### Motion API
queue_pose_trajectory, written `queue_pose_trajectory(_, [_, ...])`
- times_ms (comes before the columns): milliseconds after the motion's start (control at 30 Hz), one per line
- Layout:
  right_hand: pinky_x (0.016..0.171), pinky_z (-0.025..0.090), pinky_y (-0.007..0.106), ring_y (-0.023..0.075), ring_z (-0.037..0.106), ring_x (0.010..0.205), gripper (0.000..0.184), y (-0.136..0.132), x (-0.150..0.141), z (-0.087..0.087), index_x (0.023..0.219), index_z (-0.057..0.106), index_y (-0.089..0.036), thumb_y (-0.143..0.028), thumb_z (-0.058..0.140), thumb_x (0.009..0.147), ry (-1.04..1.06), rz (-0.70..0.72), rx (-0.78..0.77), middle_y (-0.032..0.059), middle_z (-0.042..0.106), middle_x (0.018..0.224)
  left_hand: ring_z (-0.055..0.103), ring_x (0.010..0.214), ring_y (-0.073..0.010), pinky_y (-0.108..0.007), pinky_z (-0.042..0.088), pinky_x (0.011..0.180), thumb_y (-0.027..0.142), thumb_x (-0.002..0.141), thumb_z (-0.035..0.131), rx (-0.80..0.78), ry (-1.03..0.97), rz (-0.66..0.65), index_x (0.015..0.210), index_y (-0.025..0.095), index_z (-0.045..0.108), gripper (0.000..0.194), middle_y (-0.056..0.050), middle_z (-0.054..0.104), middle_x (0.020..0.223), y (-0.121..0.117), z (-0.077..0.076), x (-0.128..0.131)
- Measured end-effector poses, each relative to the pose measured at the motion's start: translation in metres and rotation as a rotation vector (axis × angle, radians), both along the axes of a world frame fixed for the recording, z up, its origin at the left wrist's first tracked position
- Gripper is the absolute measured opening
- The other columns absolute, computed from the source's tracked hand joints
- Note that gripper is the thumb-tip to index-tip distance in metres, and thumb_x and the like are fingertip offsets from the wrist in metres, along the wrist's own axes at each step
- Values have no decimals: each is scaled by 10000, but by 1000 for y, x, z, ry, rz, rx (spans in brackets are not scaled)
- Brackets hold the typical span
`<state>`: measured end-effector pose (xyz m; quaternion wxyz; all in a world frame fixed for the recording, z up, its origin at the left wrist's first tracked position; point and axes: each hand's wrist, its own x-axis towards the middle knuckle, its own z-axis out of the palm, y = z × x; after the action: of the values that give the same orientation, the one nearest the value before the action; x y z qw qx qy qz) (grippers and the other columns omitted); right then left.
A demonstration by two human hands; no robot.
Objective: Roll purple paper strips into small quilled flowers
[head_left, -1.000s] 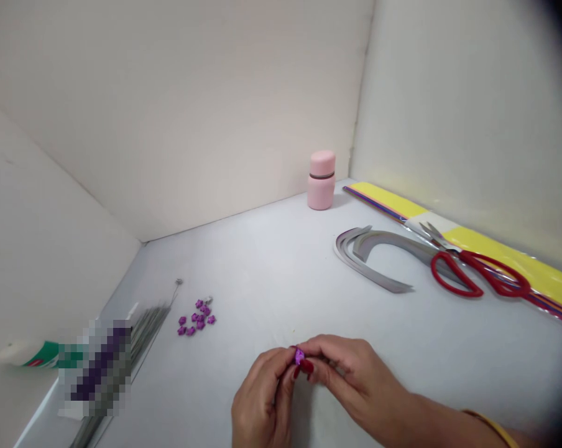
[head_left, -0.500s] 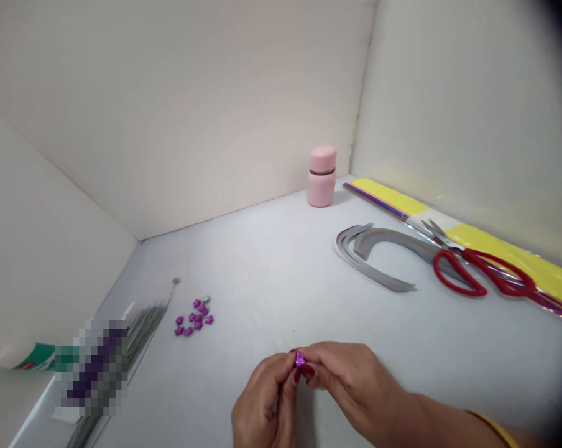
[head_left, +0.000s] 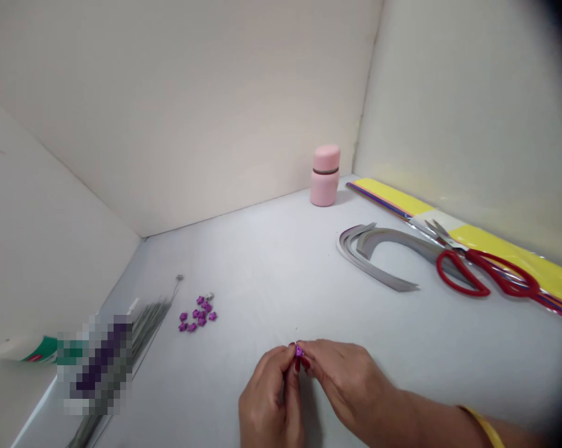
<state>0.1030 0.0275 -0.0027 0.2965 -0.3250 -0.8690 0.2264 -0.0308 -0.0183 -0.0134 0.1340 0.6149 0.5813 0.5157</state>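
Note:
Between the fingertips of both hands is a small shiny purple paper star point(head_left: 299, 351), mostly covered by fingers. My left hand point(head_left: 269, 395) pinches it from the left, and my right hand point(head_left: 349, 379) pinches it from the right, thumbs and forefingers meeting around it. Both hands are held close over the white table near its front. To the left, on the tabletop, lies a loose cluster of several purple paper stars point(head_left: 201, 314), with a small silver piece point(head_left: 209, 295) at its upper edge.
Curved grey paper strips point(head_left: 378, 267) lie to the right, partly under red-handled scissors point(head_left: 462, 289). Yellow paper in a clear sleeve point(head_left: 486, 239) runs along the right wall. A pink flask point(head_left: 325, 186) stands at the back. Thin grey wires point(head_left: 145, 326) lie at left.
Both hands still pinch the purple star, with the fingers drawn slightly closer around it so that less of it shows. The whole view has shifted slightly.

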Motion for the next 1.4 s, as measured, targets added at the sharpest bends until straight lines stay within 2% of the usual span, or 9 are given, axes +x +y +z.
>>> queue_pose_trajectory(300, [633, 493, 267, 162, 620, 684, 237, 3, 2, 6, 904, 573, -149, -149, 337, 887, 87, 2, -96, 65, 665, 779, 626, 759, -122, -193, 465, 708, 122, 802, 518, -84, -174, -33, 908, 223, 638, 189, -3, 677, 835, 1, 5, -1])
queue_pose_trajectory(467, [622, 487, 235, 143, 616, 679, 218, 1, 4, 6, 917, 577, -151, -143, 362, 882, 109, -1, -117, 52, 668, 778, 626, 710, -112, -181, 456, 673, 121, 801, 521, -81, -138, -17, 853, 237, 647, 180, 19, 685, 783, 0, 7, -1])
queue_pose_trajectory(667, [582, 482, 266, 158, 604, 615, 260, 0, -3, 4, 875, 584, -123, -121, 324, 867, 119, -23, -41, 68, 655, 715, 623, 735, -112, -180, 451, 698, 98, 804, 490, -39, -67, -3, 871, 230, 630, 204, 7, 680, 803, 0, 4, 0])
queue_pose_trajectory(767, [602, 492, 260, 156, 612, 641, 276, 2, -4, 5, 861, 602, -132, -159, 328, 887, 121, -26, -142, 66, 658, 729, 624, 717, -124, -196, 459, 677, 128, 813, 488, -95, -99, -13, 857, 225, 639, 185, 0, 678, 788, 2, 4, -4])
queue_pose_trajectory(900, [656, 506, 224, 124, 625, 693, 269, 6, 3, 8, 1090, 557, -171, -242, 368, 912, 180, -33, -379, 38, 672, 820, 626, 686, -131, -204, 469, 656, 165, 800, 535, -162, -181, -36, 845, 229, 654, 142, 8, 684, 766, 5, 7, -10])
queue_pose_trajectory(967, [667, 506, 226, 125, 620, 704, 290, 9, 7, 10, 1124, 543, -171, -258, 363, 915, 189, -14, -379, 42, 671, 834, 627, 701, -135, -209, 472, 668, 165, 802, 534, -168, -195, -67, 852, 224, 659, 146, 1, 684, 776, 6, 8, -11])
queue_pose_trajectory(1133, [647, 488, 221, 126, 601, 669, 274, 13, 9, 11, 942, 620, -173, -258, 361, 917, 140, 51, -270, 34, 667, 760, 638, 744, -137, -207, 479, 694, 170, 801, 543, -188, -246, -119, 884, 221, 667, 158, -11, 695, 816, 5, 6, -7])
queue_pose_trajectory(1267, [604, 483, 193, 117, 607, 637, 250, 11, 8, 9, 900, 619, -162, -272, 394, 906, 158, 8, -297, 25, 663, 714, 655, 704, -132, -192, 500, 656, 210, 784, 585, -260, -373, -56, 850, 221, 671, 108, -3, 712, 778, 3, 2, -5])
queue_pose_trajectory(1400, [608, 485, 184, 108, 613, 623, 231, 8, 7, 6, 914, 614, -157, -264, 410, 899, 234, -30, -357, 19, 658, 705, 653, 695, -126, -185, 500, 652, 205, 786, 577, -201, -374, -62, 825, 218, 677, 109, -2, 701, 760, 1, 3, -3])
